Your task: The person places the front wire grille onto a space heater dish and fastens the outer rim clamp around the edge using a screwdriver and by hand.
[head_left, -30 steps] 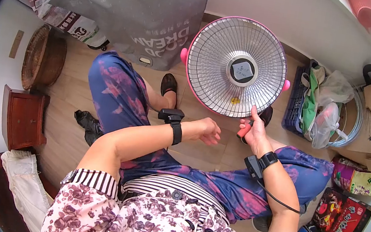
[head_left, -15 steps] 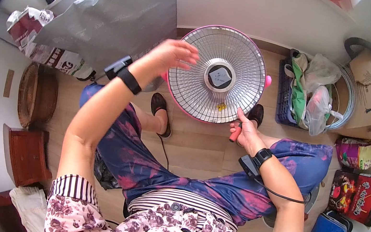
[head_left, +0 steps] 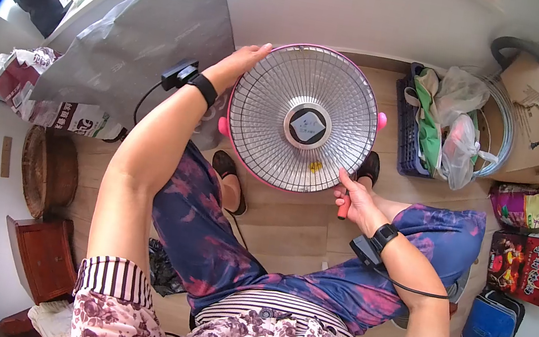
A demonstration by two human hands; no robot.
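Note:
A round dish-shaped electric heater (head_left: 268,108) with a pink rim and a wire grille faces up in front of me, between my feet. At its centre is a silver ring around a dark badge (head_left: 308,126). My left hand (head_left: 246,60) holds the heater's upper left rim, its thumb out of sight. Near the lower right rim, my right hand (head_left: 358,202) is closed around a red handle (head_left: 344,207); the rest of that tool is hidden. The right thumb touches the edge of the grille. A yellow sticker (head_left: 315,167) shows inside the dish.
A dark blue crate (head_left: 413,152) with bags stands to the right, beside coiled tubing and a cardboard box (head_left: 536,133). A large grey sheet (head_left: 141,42) leans on the wall at left. A woven basket (head_left: 47,168) and small wooden cabinet (head_left: 43,260) sit lower left.
My left hand has come from above the grille to the heater's upper left rim. The right hand stays at the lower right rim with the red handle. The view has shifted slightly.

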